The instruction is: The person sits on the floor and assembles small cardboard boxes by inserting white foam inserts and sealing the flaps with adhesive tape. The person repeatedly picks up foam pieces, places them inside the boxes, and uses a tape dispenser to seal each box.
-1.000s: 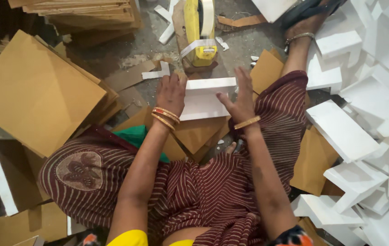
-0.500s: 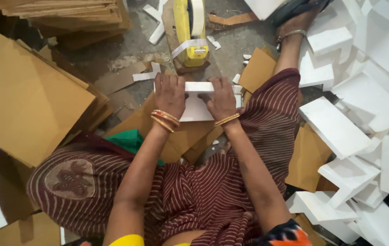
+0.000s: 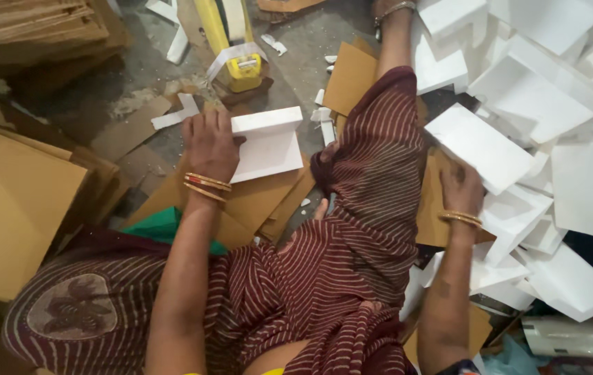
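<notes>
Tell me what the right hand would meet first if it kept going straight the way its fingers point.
Likely the flat white foam piece: the right hand already lies at its near edge, fingers aimed into the foam pile.

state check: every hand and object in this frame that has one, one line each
left hand: gripping the white foam piece at its left edge
white foam piece: L-shaped, resting flat on brown cardboard sheets
right hand: on a foam slab in the foam pile, grip unclear
yellow tape dispenser: on the floor, tape end hanging loose
cardboard stack: flat, piled
</notes>
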